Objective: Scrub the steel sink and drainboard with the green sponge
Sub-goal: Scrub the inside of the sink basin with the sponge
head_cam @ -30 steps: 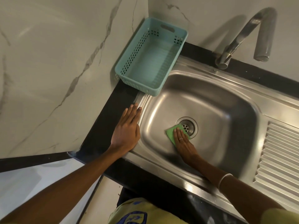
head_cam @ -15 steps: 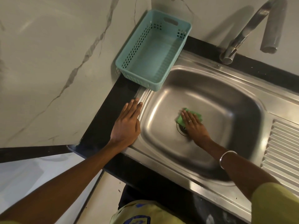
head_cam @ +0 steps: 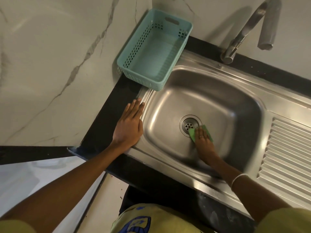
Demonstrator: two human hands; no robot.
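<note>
Sponge [head_cam: 202,133], green and flat, lies on the floor of the steel sink [head_cam: 227,105] just right of centre frame, its left corner touching the rim of the drain [head_cam: 190,126].

Going from the left of the frame: the left hand [head_cam: 128,125] lies flat, palm down, fingers straight and together. It straddles the black counter [head_cam: 107,118] and the sink's left rim and holds nothing; it looks like a brace. Above it, in the upper middle, a teal basket [head_cam: 133,52] sits on the counter corner with its near end overhanging the sink rim.

Right of the drain, the right hand [head_cam: 204,143] presses the sponge down with extended fingers laid across its top. It pins the sponge rather than wrapping round it, and a ring shows on one finger. The forearm runs back to the lower right.

The ribbed drainboard [head_cam: 286,157] fills the right edge of the frame, just beyond the basin's right wall. It lies to the right of the sponge, with its ribs running roughly left to right. The right hand is by far the nearer to it, so the sponge would likely have to climb the right wall on that arm. The tap [head_cam: 244,31] stands in the upper right, clear of both hands.
</note>
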